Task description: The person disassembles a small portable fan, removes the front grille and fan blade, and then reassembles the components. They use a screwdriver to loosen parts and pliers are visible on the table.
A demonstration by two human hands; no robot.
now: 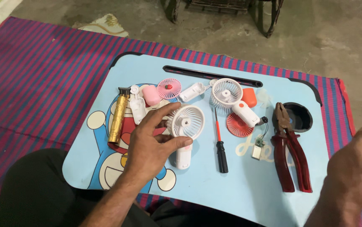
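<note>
My left hand (pixel 149 145) reaches over a light blue lap table (pixel 239 185), fingers spread, thumb and fingertips touching a white handheld fan (pixel 186 130) that lies flat. My right hand (pixel 355 172) hovers at the right edge, blurred, fingers loosely curled, holding nothing that I can see. A second white fan (pixel 231 98) lies further back with a red grille (pixel 237 126) beside it. A red-and-black screwdriver (pixel 220 145) lies between the two fans. Red-handled pliers (pixel 288 149) rest at the right.
A gold hair trimmer (pixel 118 117), white casing parts (pixel 136 109), a pink casing (pixel 150 95), a pink grille (pixel 169 88), an orange piece (pixel 249 96) and a small circuit board (pixel 257 149) lie on the table. A round cup recess (pixel 300 117) is at the right. A striped mat (pixel 38 84) lies beneath.
</note>
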